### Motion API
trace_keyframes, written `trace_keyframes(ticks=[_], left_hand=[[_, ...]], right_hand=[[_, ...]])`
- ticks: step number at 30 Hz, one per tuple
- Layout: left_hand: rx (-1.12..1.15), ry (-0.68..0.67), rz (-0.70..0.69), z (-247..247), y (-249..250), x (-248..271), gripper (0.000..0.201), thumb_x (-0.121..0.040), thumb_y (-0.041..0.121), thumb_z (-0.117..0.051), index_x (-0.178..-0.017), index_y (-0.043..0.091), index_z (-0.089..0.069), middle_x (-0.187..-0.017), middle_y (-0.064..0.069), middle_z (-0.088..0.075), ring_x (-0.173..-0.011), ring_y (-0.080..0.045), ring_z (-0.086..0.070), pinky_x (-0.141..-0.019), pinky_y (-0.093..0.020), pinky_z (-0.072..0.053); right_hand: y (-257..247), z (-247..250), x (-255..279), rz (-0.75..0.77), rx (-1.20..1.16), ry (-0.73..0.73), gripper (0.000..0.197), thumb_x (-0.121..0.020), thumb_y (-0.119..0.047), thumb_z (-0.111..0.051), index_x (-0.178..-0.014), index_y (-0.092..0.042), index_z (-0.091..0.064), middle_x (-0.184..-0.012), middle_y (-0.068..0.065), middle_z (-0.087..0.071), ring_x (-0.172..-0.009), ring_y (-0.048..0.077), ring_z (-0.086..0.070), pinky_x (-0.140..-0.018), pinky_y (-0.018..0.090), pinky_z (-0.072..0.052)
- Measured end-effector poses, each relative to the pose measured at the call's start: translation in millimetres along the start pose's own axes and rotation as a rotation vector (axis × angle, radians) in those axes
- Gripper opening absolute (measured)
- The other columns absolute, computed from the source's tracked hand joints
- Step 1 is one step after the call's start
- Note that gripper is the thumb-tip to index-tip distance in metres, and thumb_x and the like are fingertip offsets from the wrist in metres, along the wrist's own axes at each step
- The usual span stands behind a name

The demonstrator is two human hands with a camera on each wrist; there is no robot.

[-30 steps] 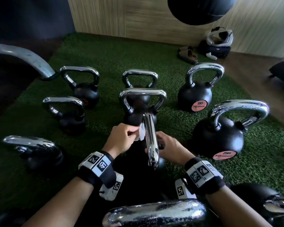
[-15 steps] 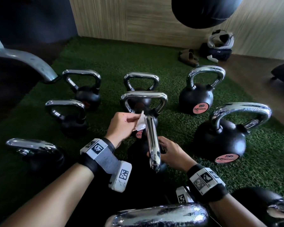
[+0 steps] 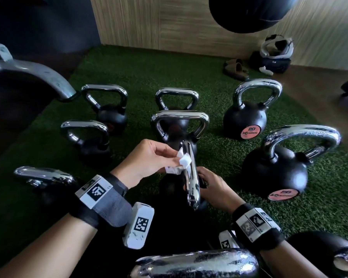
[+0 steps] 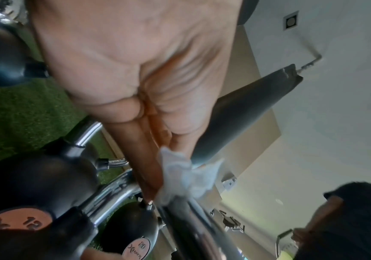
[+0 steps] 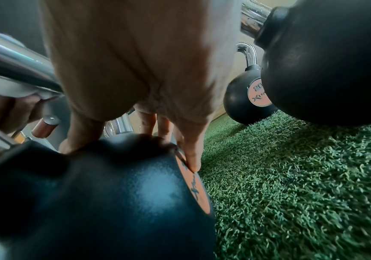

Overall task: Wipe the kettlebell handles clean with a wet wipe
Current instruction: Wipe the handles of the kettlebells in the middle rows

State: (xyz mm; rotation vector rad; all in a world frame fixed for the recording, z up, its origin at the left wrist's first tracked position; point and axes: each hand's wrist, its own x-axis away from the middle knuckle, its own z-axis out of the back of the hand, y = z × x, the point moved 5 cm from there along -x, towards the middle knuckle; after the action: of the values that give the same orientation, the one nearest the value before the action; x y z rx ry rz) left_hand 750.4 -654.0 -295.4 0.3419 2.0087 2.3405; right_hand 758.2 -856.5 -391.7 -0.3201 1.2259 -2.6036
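From my head view, my left hand pinches the wet wipe against the chrome handle of the kettlebell in front of me on the green turf. My right hand is half hidden behind that handle there. Only my right wrist view shows its fingers spread straight over the black ball, touching the orange label. My left wrist view shows the wipe crumpled at my fingertips. Other kettlebells crowd around: two marked 20 to my right, smaller ones to my left.
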Motion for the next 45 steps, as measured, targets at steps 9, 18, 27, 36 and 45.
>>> trace_keyframes(ticks=[9, 18, 27, 36, 45], left_hand=[[-0.118, -0.201, -0.179, -8, -2, 26, 0.009, -0.071, 0.012, -0.086, -0.075, 0.010, -0.078, -0.075, -0.006, -0.076, -0.066, -0.007, -0.066, -0.070, -0.009, -0.050], [-0.181, -0.124, -0.279, -19, -27, 51, 0.013, -0.064, 0.018, -0.092, -0.073, 0.018, -0.082, -0.081, -0.001, -0.080, -0.081, -0.019, -0.078, -0.075, -0.026, -0.061], [-0.392, -0.103, -0.586, -32, -38, 66, 0.024, -0.084, 0.036, -0.077, -0.090, 0.013, -0.083, -0.094, 0.012, -0.077, -0.090, 0.004, -0.074, -0.080, -0.018, -0.060], [-0.329, -0.001, -0.440, -9, -37, 51, 0.013, -0.076, 0.017, -0.088, -0.086, 0.024, -0.084, -0.089, 0.012, -0.080, -0.085, -0.005, -0.077, -0.079, -0.028, -0.061], [0.085, 0.182, -0.451, 6, 23, 44, 0.019, -0.066, 0.013, -0.082, -0.083, 0.006, -0.077, -0.078, -0.004, -0.079, -0.069, -0.011, -0.075, -0.063, -0.018, -0.057]], right_hand=[[-2, 2, 2, 0.007, -0.006, -0.006, 0.056, -0.084, -0.037, -0.077, -0.135, -0.029, -0.057, -0.129, -0.011, -0.063, -0.120, 0.004, -0.057, -0.094, 0.018, -0.043], [-2, 2, 5, 0.051, -0.009, 0.032, 0.054, -0.085, -0.034, -0.078, -0.134, -0.025, -0.059, -0.128, -0.010, -0.065, -0.120, 0.004, -0.057, -0.104, 0.026, -0.046], [6, 0, 1, 0.049, -0.030, 0.042, 0.050, -0.084, -0.036, -0.080, -0.129, -0.032, -0.060, -0.121, -0.012, -0.068, -0.119, 0.001, -0.059, -0.102, 0.027, -0.048], [-34, 33, 2, 0.098, 0.175, 0.058, 0.035, -0.083, -0.041, -0.077, -0.116, -0.033, -0.069, -0.112, -0.011, -0.067, -0.099, 0.006, -0.064, -0.082, 0.017, -0.051], [-146, 81, 33, 0.366, -0.134, 0.033, 0.033, -0.073, -0.031, -0.088, -0.105, -0.028, -0.081, -0.097, -0.010, -0.077, -0.084, 0.010, -0.074, -0.080, 0.036, -0.063]])
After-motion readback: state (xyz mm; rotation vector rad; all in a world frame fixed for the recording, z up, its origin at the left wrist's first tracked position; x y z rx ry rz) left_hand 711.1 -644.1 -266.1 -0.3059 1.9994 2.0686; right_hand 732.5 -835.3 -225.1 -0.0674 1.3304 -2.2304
